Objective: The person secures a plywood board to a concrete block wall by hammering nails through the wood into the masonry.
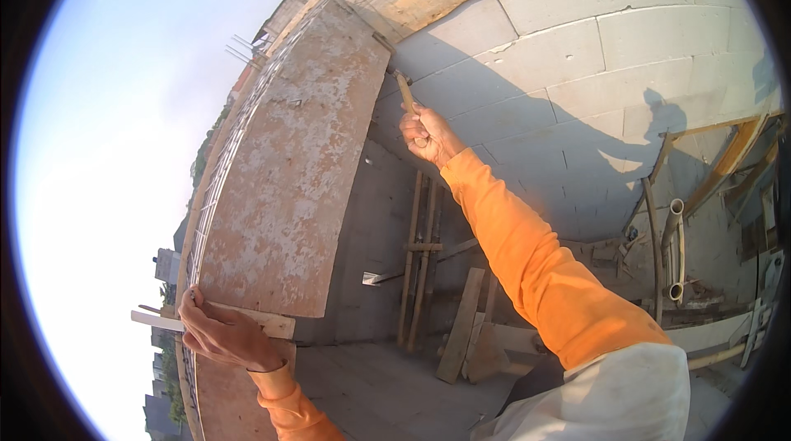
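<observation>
My right hand [428,135], at the end of a stretched-out arm, is closed round the wooden handle of a hammer [406,93]. The hammer's head is up by the far right corner of a long, weathered formwork board [288,169]; whether it touches cannot be made out. Lower left, my left hand [224,332] lies over the near end of that board, with its fingers curled at the outer edge. What they pinch is hidden. A short wooden strip [268,323] crosses under this hand, and a pale strip [156,321] juts out beyond it on the left.
Thin steel bars [216,194] run along the board's outer side. Pale block wall [568,62] rises ahead and right. Below stand bamboo poles [418,252], leaning planks [461,326] and a white pipe [676,252]. Buildings and trees lie far below the left edge.
</observation>
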Motion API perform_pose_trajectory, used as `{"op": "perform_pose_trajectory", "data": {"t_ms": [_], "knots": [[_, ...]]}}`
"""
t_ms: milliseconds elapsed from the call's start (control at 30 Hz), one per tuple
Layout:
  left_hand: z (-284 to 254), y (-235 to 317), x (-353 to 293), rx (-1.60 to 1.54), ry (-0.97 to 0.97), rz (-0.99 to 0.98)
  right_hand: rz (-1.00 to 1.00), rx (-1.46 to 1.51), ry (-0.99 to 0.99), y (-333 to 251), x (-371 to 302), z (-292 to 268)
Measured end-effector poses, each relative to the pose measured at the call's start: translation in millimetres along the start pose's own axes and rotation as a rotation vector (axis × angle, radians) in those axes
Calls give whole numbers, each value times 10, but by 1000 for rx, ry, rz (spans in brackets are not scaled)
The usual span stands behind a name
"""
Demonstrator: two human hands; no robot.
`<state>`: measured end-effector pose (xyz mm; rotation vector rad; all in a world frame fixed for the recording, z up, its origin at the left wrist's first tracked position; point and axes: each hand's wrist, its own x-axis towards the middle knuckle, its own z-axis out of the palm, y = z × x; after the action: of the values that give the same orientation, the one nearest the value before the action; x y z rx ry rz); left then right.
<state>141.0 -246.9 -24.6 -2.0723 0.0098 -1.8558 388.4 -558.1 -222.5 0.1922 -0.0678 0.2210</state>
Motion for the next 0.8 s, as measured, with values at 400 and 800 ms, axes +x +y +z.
{"op": "perform_pose_trajectory", "data": {"t_ms": [400,800], "knots": [[-35,95,25,-16,53,62,-73,-705,412,432,-2092,-1113],[91,37,-1,-104,117,-18,-978,-2129,601,171,-5359,-695]]}}
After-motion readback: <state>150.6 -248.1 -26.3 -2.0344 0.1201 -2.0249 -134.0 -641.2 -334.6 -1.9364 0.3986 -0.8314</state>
